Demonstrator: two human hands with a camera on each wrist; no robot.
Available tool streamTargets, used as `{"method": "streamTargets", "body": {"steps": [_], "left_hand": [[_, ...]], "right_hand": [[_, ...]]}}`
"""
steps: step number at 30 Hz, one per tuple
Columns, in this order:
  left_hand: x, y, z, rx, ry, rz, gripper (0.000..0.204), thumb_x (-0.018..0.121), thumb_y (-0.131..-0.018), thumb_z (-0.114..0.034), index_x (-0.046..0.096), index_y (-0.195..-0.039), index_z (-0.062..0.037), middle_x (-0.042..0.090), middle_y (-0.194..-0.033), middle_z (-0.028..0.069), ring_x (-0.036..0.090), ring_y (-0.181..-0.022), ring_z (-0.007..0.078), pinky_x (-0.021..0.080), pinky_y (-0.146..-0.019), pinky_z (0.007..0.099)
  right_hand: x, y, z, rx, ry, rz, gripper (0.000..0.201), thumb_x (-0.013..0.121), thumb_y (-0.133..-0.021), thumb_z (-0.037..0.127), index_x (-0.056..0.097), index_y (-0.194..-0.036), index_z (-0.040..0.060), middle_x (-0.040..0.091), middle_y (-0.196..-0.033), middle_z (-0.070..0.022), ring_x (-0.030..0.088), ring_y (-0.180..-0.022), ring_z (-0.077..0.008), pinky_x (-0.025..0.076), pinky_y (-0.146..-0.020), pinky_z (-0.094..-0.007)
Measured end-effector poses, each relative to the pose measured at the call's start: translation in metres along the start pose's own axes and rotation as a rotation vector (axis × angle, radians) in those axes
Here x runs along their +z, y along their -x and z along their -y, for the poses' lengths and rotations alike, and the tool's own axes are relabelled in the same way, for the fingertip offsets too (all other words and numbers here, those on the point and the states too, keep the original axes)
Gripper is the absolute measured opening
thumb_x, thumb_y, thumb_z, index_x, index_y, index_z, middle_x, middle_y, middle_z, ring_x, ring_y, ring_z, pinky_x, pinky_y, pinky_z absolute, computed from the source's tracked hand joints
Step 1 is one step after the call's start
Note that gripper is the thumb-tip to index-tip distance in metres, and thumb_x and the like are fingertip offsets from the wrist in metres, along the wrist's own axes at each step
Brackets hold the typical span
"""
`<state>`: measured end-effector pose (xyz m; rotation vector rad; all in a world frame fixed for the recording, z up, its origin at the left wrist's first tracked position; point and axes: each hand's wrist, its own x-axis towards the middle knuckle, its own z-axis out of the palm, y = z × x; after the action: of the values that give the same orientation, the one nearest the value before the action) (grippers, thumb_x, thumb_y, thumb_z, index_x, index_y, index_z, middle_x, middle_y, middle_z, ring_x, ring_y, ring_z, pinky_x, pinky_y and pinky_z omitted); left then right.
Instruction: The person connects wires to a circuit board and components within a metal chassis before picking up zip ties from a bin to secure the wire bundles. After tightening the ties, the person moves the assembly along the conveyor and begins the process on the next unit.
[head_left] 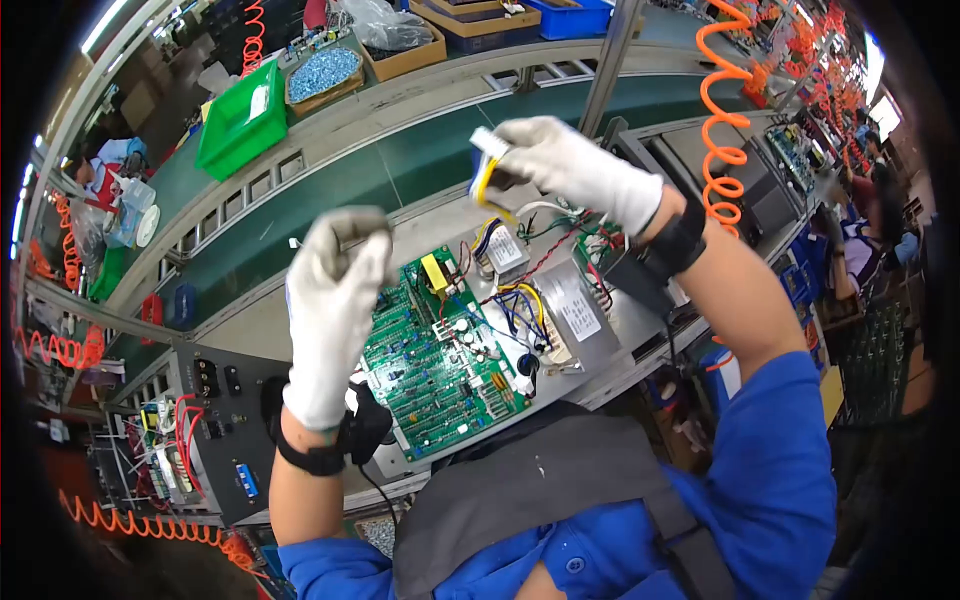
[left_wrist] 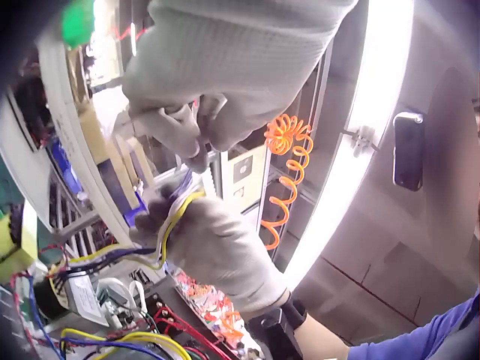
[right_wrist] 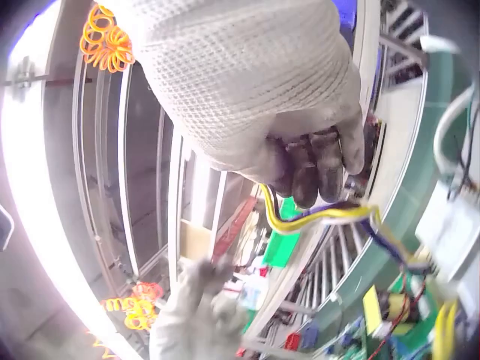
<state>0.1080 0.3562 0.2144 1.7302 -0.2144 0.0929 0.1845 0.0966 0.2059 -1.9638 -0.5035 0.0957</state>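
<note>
My gloved right hand (head_left: 580,170) pinches a wire bundle (right_wrist: 322,217) of yellow, white and dark blue strands near its white connector (head_left: 489,143). From the fingers the bundle droops toward a labelled transformer (head_left: 503,252) beside the green circuit board (head_left: 440,375). My left hand (head_left: 340,300), also gloved, is raised over the board's left edge, apart from the right hand. Its fingers are loosely bent with nothing visible between them. In the left wrist view, this left hand (left_wrist: 232,60) overlaps the space just above the wires.
A second metal-cased transformer (head_left: 578,310) with yellow and blue wires sits right of the board. Behind runs a green conveyor belt (head_left: 420,160), with a green bin (head_left: 243,120) beyond it. An orange coiled hose (head_left: 722,155) hangs at the right, near a metal post (head_left: 610,70).
</note>
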Motion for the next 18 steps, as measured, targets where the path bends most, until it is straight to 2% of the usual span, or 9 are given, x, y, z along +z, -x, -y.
{"method": "streamTargets", "body": {"steps": [2,3,4,6,10,13,15,16,18], "left_hand": [[-0.007,0.023,0.03,-0.039,-0.308,0.061,0.018,0.068,-0.087,-0.017,0.066,-0.089,0.0001,0.062,-0.076,0.0048,0.059,-0.068,0.0142,0.047,-0.061,0.0283],[-0.004,0.032,0.037,0.099,-0.545,0.101,0.024,0.071,-0.084,-0.024,0.067,-0.086,-0.0005,0.062,-0.076,0.0079,0.061,-0.07,0.0203,0.048,-0.065,0.0329],[0.001,0.039,0.042,0.235,-0.779,0.141,0.029,0.073,-0.081,-0.03,0.067,-0.083,-0.0011,0.062,-0.076,0.011,0.062,-0.072,0.0264,0.049,-0.068,0.0376],[0.018,0.045,0.052,0.182,-0.928,0.184,0.039,0.074,-0.076,-0.041,0.068,-0.08,-0.0026,0.063,-0.081,0.015,0.062,-0.078,0.0341,0.048,-0.073,0.0427],[0.036,0.039,0.062,0.137,-1.105,0.191,0.038,0.072,-0.078,-0.039,0.068,-0.081,-0.0012,0.063,-0.082,0.0164,0.061,-0.078,0.0346,0.048,-0.074,0.0419],[0.034,0.034,0.079,0.015,-0.807,0.167,0.027,0.072,-0.081,-0.027,0.066,-0.083,-0.0003,0.063,-0.081,0.0123,0.061,-0.075,0.026,0.048,-0.07,0.0365],[0.037,0.037,0.068,-0.19,-0.265,0.044,0.015,0.068,-0.087,-0.013,0.064,-0.088,0.0011,0.064,-0.081,0.0069,0.061,-0.073,0.0151,0.048,-0.065,0.0273],[0.036,0.042,0.065,-0.188,-0.27,0.047,0.015,0.068,-0.087,-0.013,0.064,-0.088,0.0011,0.064,-0.081,0.0069,0.061,-0.073,0.0151,0.048,-0.065,0.0273],[0.031,0.052,0.063,-0.297,0.132,0.087,0.018,0.063,-0.094,-0.018,0.063,-0.095,0.0008,0.068,-0.091,0.0063,0.063,-0.076,0.0096,0.048,-0.068,0.0231]], "right_hand": [[-0.019,0.008,-0.02,0.179,0.076,-0.034,0.04,0.052,-0.096,0.036,0.063,-0.101,-0.0022,0.067,-0.078,-0.01,0.065,-0.067,-0.0157,0.052,-0.06,-0.0299],[-0.02,0.014,-0.019,0.174,0.066,-0.034,0.04,0.052,-0.096,0.036,0.063,-0.101,-0.0022,0.067,-0.078,-0.01,0.065,-0.067,-0.0157,0.052,-0.06,-0.0299],[-0.02,0.022,-0.014,0.312,-0.045,0.076,0.031,0.051,-0.097,0.028,0.062,-0.103,-0.0003,0.067,-0.085,-0.0101,0.063,-0.07,-0.0124,0.051,-0.063,-0.0262],[-0.009,0.037,0.015,0.501,-0.292,0.177,0.025,0.05,-0.095,0.019,0.058,-0.112,0.0016,0.066,-0.099,-0.0138,0.063,-0.071,-0.0118,0.051,-0.064,-0.0228],[0.032,0.036,0.017,0.224,-1.004,0.016,0.034,0.051,-0.096,0.015,0.047,-0.127,0.0017,0.063,-0.113,-0.0163,0.064,-0.087,-0.0185,0.051,-0.081,-0.034],[0.027,0.002,-0.033,0.081,-0.8,-0.107,0.049,0.056,-0.095,0.023,0.04,-0.136,0.0013,0.057,-0.126,-0.0197,0.06,-0.108,-0.0226,0.047,-0.096,-0.0399],[0.021,-0.013,-0.05,0.437,-0.522,-0.238,0.07,0.063,-0.091,0.033,0.03,-0.143,-0.0003,0.049,-0.136,-0.0234,0.051,-0.125,-0.0281,0.041,-0.105,-0.0409],[0.02,-0.012,-0.055,0.434,-0.526,-0.241,0.07,0.063,-0.091,0.033,0.03,-0.143,-0.0003,0.049,-0.136,-0.0234,0.051,-0.125,-0.0281,0.041,-0.105,-0.0409],[0.019,-0.012,-0.058,0.244,0.249,-0.158,0.083,0.068,-0.087,0.04,0.027,-0.145,-0.0021,0.051,-0.133,-0.0222,0.049,-0.126,-0.0299,0.039,-0.105,-0.038]]}}
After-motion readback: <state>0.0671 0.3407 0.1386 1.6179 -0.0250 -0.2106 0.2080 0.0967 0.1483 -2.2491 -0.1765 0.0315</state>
